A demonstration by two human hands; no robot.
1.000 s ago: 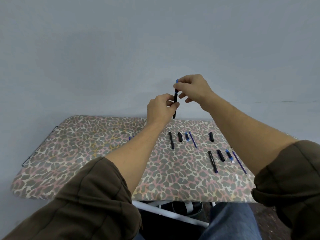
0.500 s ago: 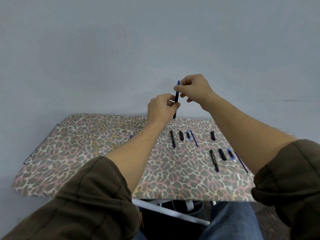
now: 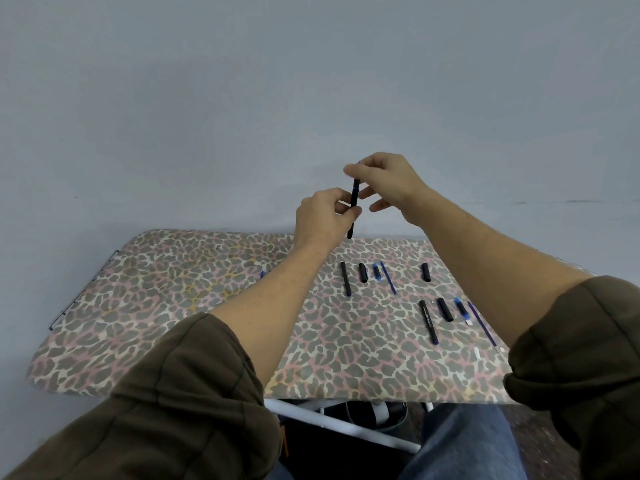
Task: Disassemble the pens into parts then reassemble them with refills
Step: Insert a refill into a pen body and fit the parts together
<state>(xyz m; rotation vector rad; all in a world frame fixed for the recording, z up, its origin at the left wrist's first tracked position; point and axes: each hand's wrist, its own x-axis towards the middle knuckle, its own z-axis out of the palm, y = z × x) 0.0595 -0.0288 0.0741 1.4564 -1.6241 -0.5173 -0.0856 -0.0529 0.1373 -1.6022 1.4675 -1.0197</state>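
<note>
One camera here, riding on the person's head, looking forward and tipped down. It's a wide lens: the plain wall (image 3: 311,81) fills the whole upper half, and the ironing board (image 3: 173,306) stretches across the middle band with its edges bowed. Closest to the lens, the left sleeve (image 3: 166,410) and right sleeve (image 3: 581,358) loom large in the bottom corners, forearms running up and inward. The left hand (image 3: 322,216) and right hand (image 3: 388,178) meet on the pen (image 3: 354,202) just right of centre, at arm's length, in front of the board's far edge. The loose pen parts (image 3: 427,320) sit small, right of centre. Jeans (image 3: 460,441) show at the bottom edge, straight below the lens.
</note>
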